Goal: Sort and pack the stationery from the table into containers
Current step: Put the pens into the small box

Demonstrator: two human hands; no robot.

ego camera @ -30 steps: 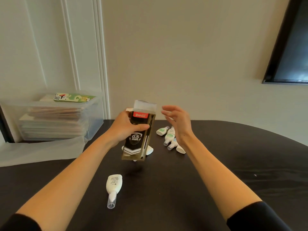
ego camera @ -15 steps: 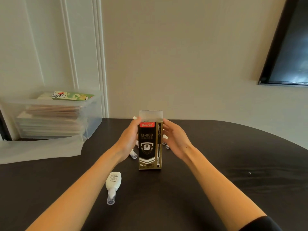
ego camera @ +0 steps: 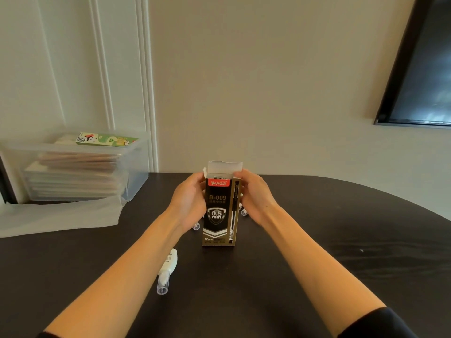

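Upright at desk [ego camera: 317,240] centre stood pen box [ego camera: 218,215] w/ top flap open; we had left grip [ego camera: 189,203] & right grip [ego camera: 256,198] curled round its upper sides. Risk, we judged: tall narrow box could tip & spill contents if either grip pushed unevenly.

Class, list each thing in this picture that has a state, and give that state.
Black and gold cardboard pen box: upright, top flap open.
Left hand: grips the box's left side.
Right hand: grips its right side near the top.
White plastic bottle with clear cap: capped, lying on its side.
Clear plastic bin: nearly full.
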